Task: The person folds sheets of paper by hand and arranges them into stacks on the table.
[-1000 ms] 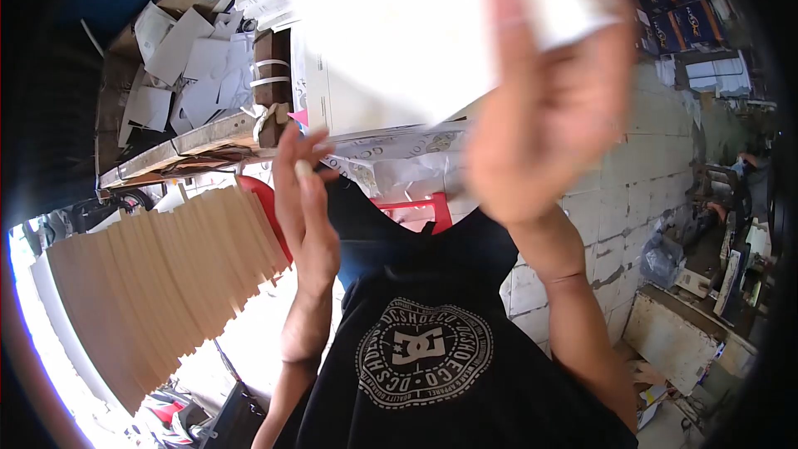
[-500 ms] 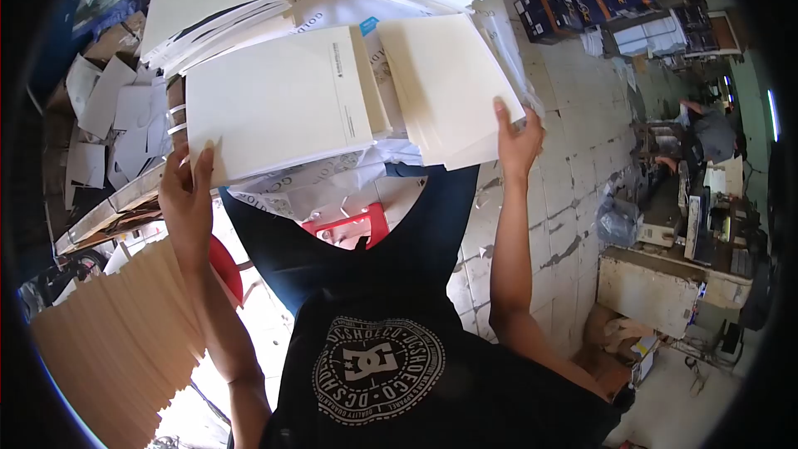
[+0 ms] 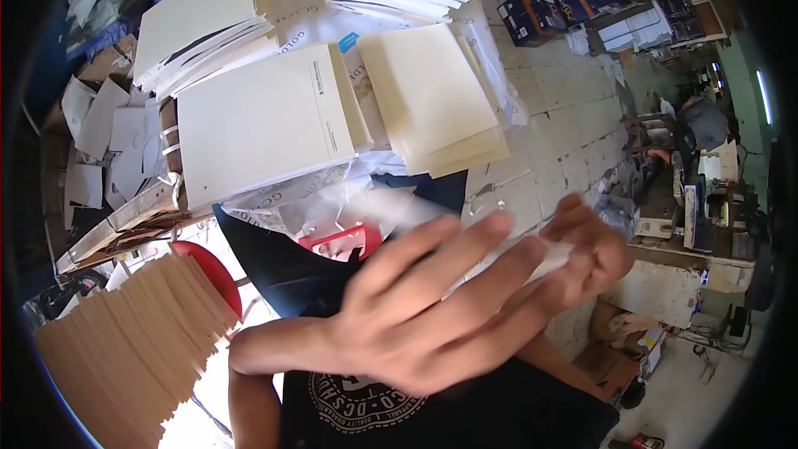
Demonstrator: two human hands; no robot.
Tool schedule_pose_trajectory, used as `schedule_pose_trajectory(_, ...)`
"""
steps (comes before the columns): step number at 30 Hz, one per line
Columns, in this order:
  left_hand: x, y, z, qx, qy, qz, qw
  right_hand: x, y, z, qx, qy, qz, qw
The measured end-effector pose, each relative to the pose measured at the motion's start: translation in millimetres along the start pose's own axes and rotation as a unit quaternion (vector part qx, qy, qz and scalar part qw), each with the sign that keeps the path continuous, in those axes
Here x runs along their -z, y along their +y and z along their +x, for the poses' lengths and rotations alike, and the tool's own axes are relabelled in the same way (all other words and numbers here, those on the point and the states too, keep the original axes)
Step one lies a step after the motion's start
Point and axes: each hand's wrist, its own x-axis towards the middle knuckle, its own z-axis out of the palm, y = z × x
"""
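Both my hands are close together in front of my shirt. My left hand (image 3: 449,308) is blurred, its fingers stretched out over a small white piece (image 3: 544,262). Curled fingers of my right hand (image 3: 586,254) close round that white piece, which looks like paper or cloth. Beyond them, a stack of cream printed sheets (image 3: 258,120) lies at the table's near edge, with a stack of plain cream sheets (image 3: 428,91) to its right. No hand touches either stack.
More paper stacks (image 3: 199,17) stand farther back. Scrap paper (image 3: 108,129) fills a bin at left, above a tall stack of brown-edged sheets (image 3: 133,349). A red stool (image 3: 341,243) is below the table. Another person (image 3: 706,123) is at far right.
Both hands have left the two front stacks and come together nearer my body. The white piece now shows between them. The plain sheets' lower edges are now uncovered.
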Motion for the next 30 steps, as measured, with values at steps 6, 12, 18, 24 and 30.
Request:
schedule_pose_trajectory(6, -21, -25, -25, -0.002, -0.036, 0.063, 0.997, -10, -43, -9, -0.269, -0.100, -0.085, 0.954)
schedule_pose_trajectory(12, -14, -25, -43, 0.031, -0.026, 0.059, 0.997, -34, -20, -40, -0.313, -0.112, 0.070, 0.940)
schedule_pose_trajectory(18, -7, -28, -40, 0.034, 0.035, -0.018, 0.999, -44, -28, -27, -0.364, -0.146, 0.088, 0.916)
schedule_pose_trajectory(24, 88, -79, -49, 0.037, 0.056, 0.225, 0.972, 27, 7, -20, -0.220, -0.022, -0.188, 0.957)
schedule_pose_trajectory(30, 232, -213, -123, 0.139, 0.151, 0.662, 0.721, 113, 16, 38, -0.035, -0.014, -0.060, 0.997)
